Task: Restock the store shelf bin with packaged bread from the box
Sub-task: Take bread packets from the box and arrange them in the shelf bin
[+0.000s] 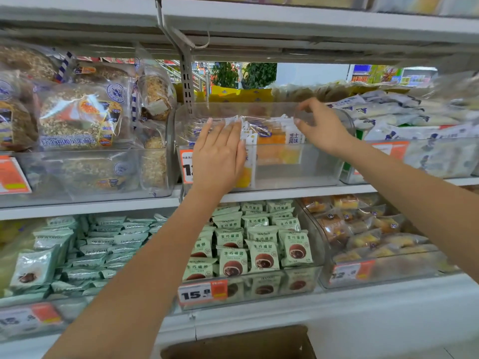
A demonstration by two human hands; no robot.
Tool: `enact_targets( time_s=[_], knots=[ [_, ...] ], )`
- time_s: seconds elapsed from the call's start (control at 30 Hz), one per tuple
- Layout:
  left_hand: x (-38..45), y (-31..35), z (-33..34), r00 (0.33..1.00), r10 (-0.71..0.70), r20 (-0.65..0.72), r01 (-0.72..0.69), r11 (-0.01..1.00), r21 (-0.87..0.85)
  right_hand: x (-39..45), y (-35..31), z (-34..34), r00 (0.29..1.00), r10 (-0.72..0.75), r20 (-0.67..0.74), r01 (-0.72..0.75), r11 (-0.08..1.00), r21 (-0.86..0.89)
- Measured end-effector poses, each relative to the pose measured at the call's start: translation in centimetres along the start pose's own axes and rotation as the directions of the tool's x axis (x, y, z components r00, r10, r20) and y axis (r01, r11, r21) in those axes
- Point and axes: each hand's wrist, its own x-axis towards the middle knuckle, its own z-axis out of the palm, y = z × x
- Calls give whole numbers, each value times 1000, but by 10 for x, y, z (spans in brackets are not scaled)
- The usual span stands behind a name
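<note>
A clear plastic bin point(298, 174) stands on the upper shelf, centre. Inside it, several bread packages point(274, 141) with white edges and orange-yellow filling stand upright, packed toward the left side. My left hand point(220, 154) lies flat with straight fingers against the front of these packages, over the bin's front wall. My right hand point(321, 125) reaches over the bin's right part; its fingers curve loosely at the top of the rightmost package, and whether they pinch it is unclear. The cardboard box point(238, 343) sits open on the floor below.
A neighbouring bin at left holds seeded loaves point(80, 117). White-blue packs point(404, 117) fill the right bin. The lower shelf carries green cake packs point(256, 244) and a bin of small buns point(363, 234). An upper shelf point(285, 27) overhangs closely. Orange price tags hang on the bin fronts.
</note>
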Motion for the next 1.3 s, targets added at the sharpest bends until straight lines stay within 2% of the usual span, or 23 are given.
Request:
enact_targets(
  time_s=[0.07, 0.13, 0.27, 0.4, 0.47, 0.5, 0.53, 0.6, 0.63, 0.67, 0.73, 0.8, 0.87, 0.9, 0.93, 1.03, 1.1, 1.17, 1.2, 1.3],
  knots=[
    [-5, 3, -9, 997, -11, 77, 14, 999, -41, -18, 2, -2, 999, -43, -25, 42, 999, -25],
    [-21, 8, -20, 991, -8, 133, 21, 995, -97, -38, 2, -1, 991, -72, -108, 68, 997, -45],
    [-85, 32, -39, 964, 109, 242, -56, 975, -215, -105, 3, 25, 965, -214, -152, 193, 971, -139],
    [-176, 59, -50, 893, 241, 379, -115, 939, -324, -206, 7, 78, 962, -275, -3, 273, 956, -106],
    [-225, 74, -56, 833, 245, 497, -71, 937, -343, -260, 13, 110, 967, -216, 137, 232, 965, -121],
    [-248, 82, -63, 783, 227, 580, -21, 940, -340, -287, 16, 126, 962, -150, 227, 180, 977, -117],
    [-272, 88, -69, 692, 204, 692, 44, 945, -323, -313, 17, 139, 946, -73, 315, 110, 989, -102],
    [-319, 97, -84, 454, 152, 878, 171, 952, -254, -361, 22, 163, 885, 65, 461, -30, 996, -83],
    [-343, 100, -91, 359, 128, 925, 224, 950, -219, -381, 24, 175, 831, 124, 543, -86, 992, -94],
    [-366, 101, -98, 295, 99, 950, 274, 944, -184, -399, 26, 186, 752, 179, 635, -140, 984, -112],
    [-407, 103, -114, 184, 35, 982, 343, 934, -98, -430, 28, 208, 535, 267, 802, -245, 957, -156],
    [-437, 106, -126, 0, -4, 1000, 369, 929, 4, -455, 29, 229, 329, 308, 893, -285, 933, -217],
    [-454, 108, -133, -159, 0, 987, 387, 920, 63, -478, 28, 248, 175, 331, 927, -258, 924, -281],
    [-457, 109, -135, -202, 14, 979, 411, 909, 72, -487, 28, 256, 134, 350, 927, -257, 916, -309],
    [-461, 109, -136, -217, 30, 976, 431, 900, 68, -495, 29, 262, 109, 376, 920, -264, 903, -338],
    [-467, 107, -137, -203, 52, 978, 444, 895, 44, -508, 36, 278, 84, 452, 888, -280, 866, -414],
    [-470, 103, -137, -199, 41, 979, 444, 895, 52, -507, 42, 284, 119, 485, 866, -299, 850, -435],
    [-473, 101, -138, -220, 25, 975, 440, 894, 77, -503, 47, 287, 185, 524, 831, -322, 832, -452],
    [-475, 100, -138, -230, 15, 973, 446, 890, 92, -501, 49, 287, 192, 537, 821, -341, 821, -458],
    [-480, 103, -142, -266, -6, 964, 483, 864, 139, -502, 59, 288, 135, 553, 822, -385, 794, -471]
  ],
)
